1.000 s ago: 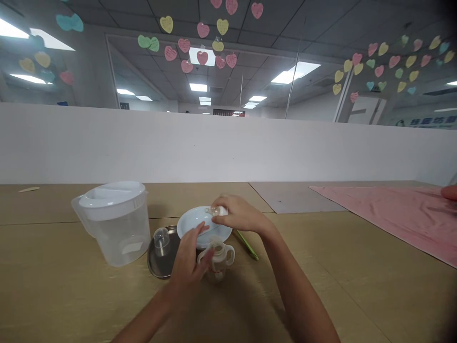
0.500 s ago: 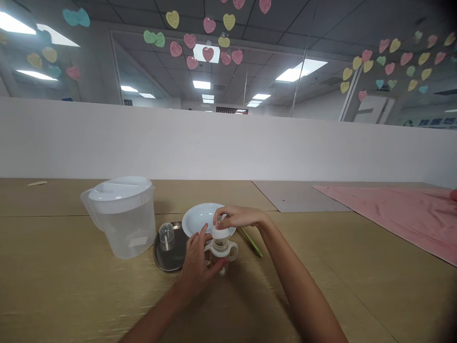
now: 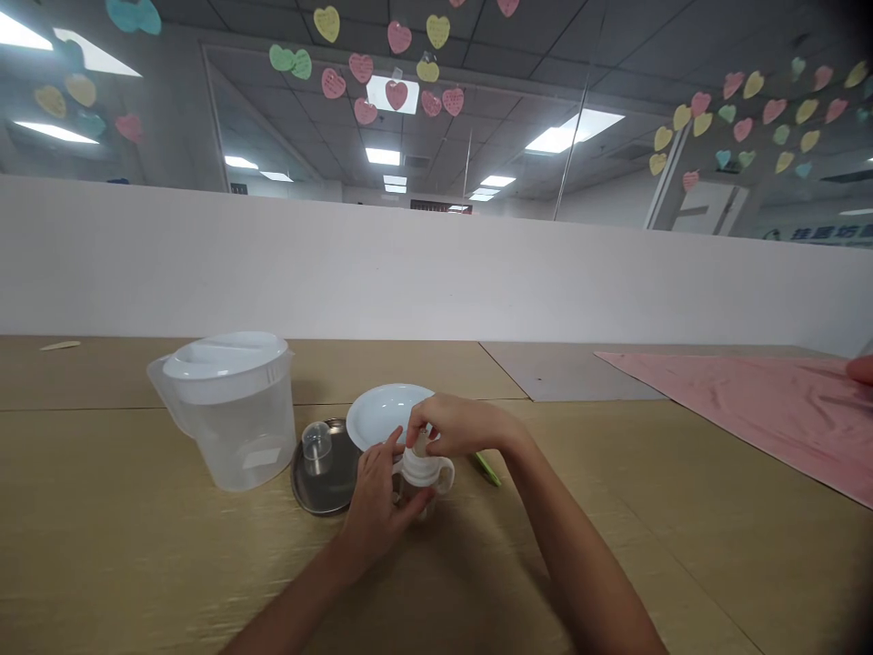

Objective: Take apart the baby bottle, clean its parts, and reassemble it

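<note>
A small baby bottle (image 3: 423, 478) with white side handles stands on the wooden table (image 3: 136, 564). My left hand (image 3: 377, 496) is wrapped round the bottle's body from the left. My right hand (image 3: 456, 424) is closed over the white nipple collar on top of the bottle. Just behind the bottle lies a white bowl (image 3: 380, 409). To the left of it a round metal tray (image 3: 326, 487) carries a clear bottle cap (image 3: 316, 448).
A clear plastic jug (image 3: 228, 409) with a white lid stands left of the tray. A green stick (image 3: 488, 468) lies right of the bottle. A pink cloth (image 3: 764, 400) covers the right side, with another person's fingertip (image 3: 860, 368) at its edge. A white partition (image 3: 436, 273) runs behind.
My right hand brought the nipple collar from above the bowl down onto the bottle's top. My left hand stayed round the bottle.
</note>
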The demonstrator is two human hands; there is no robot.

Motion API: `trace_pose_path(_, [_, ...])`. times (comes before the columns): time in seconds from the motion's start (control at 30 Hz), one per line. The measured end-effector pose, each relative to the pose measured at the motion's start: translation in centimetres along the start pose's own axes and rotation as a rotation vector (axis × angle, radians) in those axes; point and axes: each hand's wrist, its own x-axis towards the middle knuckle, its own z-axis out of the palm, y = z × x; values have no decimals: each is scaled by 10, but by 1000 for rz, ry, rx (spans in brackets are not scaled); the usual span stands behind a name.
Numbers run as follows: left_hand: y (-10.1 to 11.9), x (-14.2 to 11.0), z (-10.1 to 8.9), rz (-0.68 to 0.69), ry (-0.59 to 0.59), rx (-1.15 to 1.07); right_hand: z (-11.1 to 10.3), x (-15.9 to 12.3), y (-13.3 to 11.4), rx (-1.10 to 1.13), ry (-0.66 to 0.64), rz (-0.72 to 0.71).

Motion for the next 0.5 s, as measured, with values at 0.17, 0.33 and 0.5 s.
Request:
trace_pose_path(0.17, [1, 0, 0, 9, 16, -12, 7, -3, -17, -209, 139, 118])
trace_pose_path(0.33, [0, 0, 1, 8, 15, -13, 13, 7, -24, -340, 248, 285])
trace_pose_path(0.5, [0, 2, 0, 52, 25, -12, 8, 2, -22, -280, 202, 282])
